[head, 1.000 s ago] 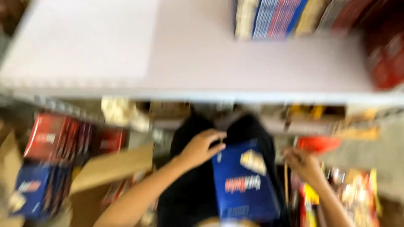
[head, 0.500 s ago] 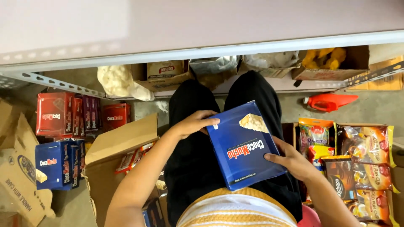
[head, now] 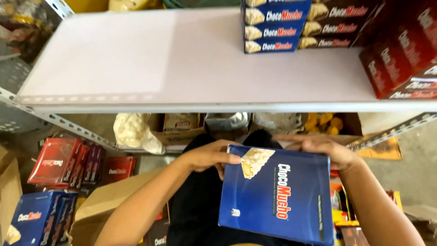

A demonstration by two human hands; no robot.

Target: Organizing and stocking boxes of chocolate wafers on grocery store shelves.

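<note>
A large blue snack box (head: 277, 193) with a wafer bar pictured on it is held flat in front of me, just below the edge of a white shelf (head: 191, 107). My left hand (head: 211, 157) grips the box at its upper left corner. My right hand (head: 325, 152) holds its upper right edge. On the shelf's back right stand a stack of blue boxes (head: 273, 27), dark brown boxes (head: 339, 23) and red boxes (head: 405, 59).
On the floor at the left lie red boxes (head: 59, 159) and blue boxes (head: 38, 218) beside an open cardboard carton (head: 107, 205). Bags and small cartons (head: 180, 125) sit on the lower shelf. Colourful snack packs (head: 339, 205) lie at the right.
The view has tilted back up to the white shelf. The blue box has risen towards the shelf edge, and my right hand has shifted from its lower edge to its upper right edge.
</note>
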